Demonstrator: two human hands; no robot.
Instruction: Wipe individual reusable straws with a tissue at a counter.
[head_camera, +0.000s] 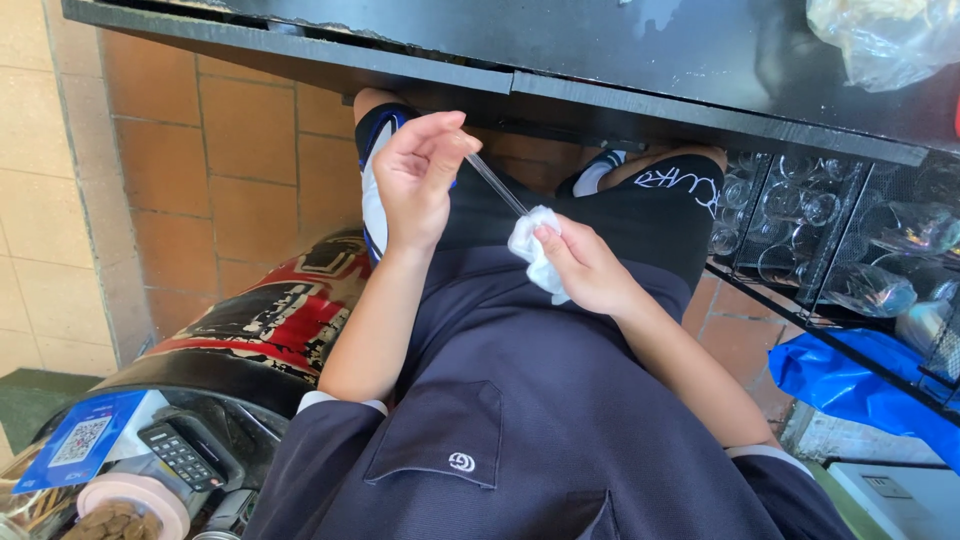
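Left hand (418, 180) pinches the top end of a thin clear glass straw (495, 183), held slantwise over the lap. Right hand (585, 268) squeezes a crumpled white tissue (533, 250) around its lower end. Looks mid-wipe; next I'd slide the tissue along gently, glass snaps.

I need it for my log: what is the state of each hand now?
Left hand: closed on one end of a clear thin rod.
Right hand: closed on a white cloth around the rod.
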